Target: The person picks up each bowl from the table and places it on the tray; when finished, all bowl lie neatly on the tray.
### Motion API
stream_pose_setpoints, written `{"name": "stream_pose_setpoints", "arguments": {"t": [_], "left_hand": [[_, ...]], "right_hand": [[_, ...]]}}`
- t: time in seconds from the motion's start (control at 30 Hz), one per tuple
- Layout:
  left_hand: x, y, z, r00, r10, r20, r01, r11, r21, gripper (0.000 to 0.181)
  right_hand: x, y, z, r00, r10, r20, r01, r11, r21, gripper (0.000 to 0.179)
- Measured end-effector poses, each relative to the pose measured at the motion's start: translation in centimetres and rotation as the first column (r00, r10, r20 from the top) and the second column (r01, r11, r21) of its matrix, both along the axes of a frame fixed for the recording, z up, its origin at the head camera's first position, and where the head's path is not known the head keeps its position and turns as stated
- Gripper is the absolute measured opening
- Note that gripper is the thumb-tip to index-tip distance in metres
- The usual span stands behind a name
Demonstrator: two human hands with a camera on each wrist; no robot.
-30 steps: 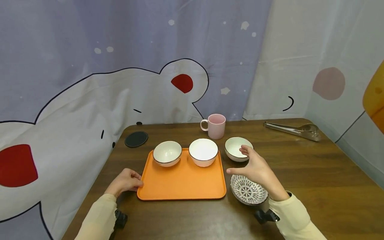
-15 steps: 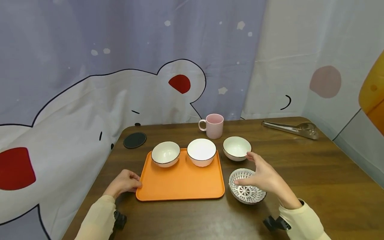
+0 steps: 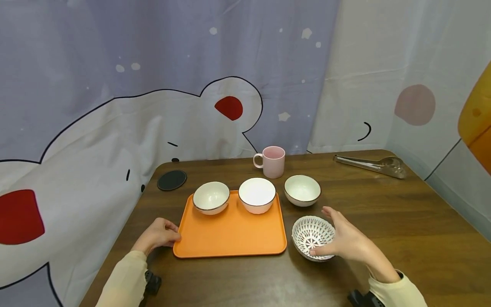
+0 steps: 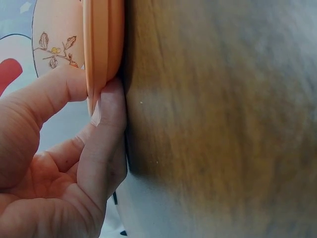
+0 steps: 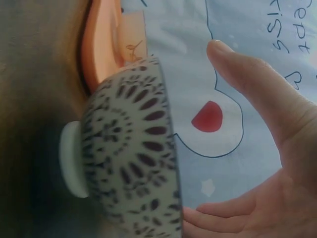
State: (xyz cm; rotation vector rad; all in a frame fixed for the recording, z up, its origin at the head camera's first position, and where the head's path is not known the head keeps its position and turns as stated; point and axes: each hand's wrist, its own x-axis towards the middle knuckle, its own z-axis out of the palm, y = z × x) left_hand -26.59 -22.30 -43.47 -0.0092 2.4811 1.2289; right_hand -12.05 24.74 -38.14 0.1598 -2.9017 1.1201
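Observation:
My left hand pinches the left rim of an orange tray. In the left wrist view the thumb lies on the tray's rim and the fingers curl beneath it. Two white bowls stand along the tray's far side, a left one and a right one. Over the right side of a black-and-white patterned bowl, my right hand hovers with thumb and fingers spread wide and nothing between them. The right wrist view shows this bowl upright on its foot, the thumb apart from its rim.
Behind the patterned bowl stands another white bowl, right of the tray. A pink mug is at the back of the wooden table. Metal tongs lie at the back right, a black round coaster at the back left.
My right hand has moved from near the rear white bowl toward me and right, down over the patterned bowl. The left hand keeps its pinch on the tray. The head view shifted slightly.

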Motion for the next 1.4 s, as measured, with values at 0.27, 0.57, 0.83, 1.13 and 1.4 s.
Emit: {"name": "stream_pose_setpoints", "arguments": {"t": [0.27,0.57,0.83,1.13,1.4], "left_hand": [[-0.1,-0.3,0.1,1.000,-0.005,0.004,0.005,1.000,-0.007,0.029],[-0.1,-0.4,0.0,1.000,-0.001,0.003,0.001,1.000,-0.002,0.028],[0.0,-0.2,0.0,1.000,-0.001,0.004,0.001,1.000,0.005,0.028],[0.0,0.0,-0.2,1.000,-0.015,-0.001,0.015,1.000,0.016,0.027],[-0.1,-0.1,-0.3,1.000,-0.018,-0.009,0.018,1.000,0.015,0.027]], "right_hand": [[0.2,-0.1,-1.2,0.999,0.014,0.037,-0.015,1.000,0.019,0.127],[0.2,-0.5,-2.4,1.000,-0.003,0.025,0.002,0.999,0.036,0.129],[0.3,-0.8,-2.7,0.998,-0.070,-0.005,0.070,0.995,0.067,0.118],[0.4,-0.8,-2.5,0.992,-0.117,-0.038,0.120,0.989,0.084,0.120],[-0.1,-0.9,-2.1,0.992,-0.097,-0.082,0.103,0.992,0.078,0.118]]}}
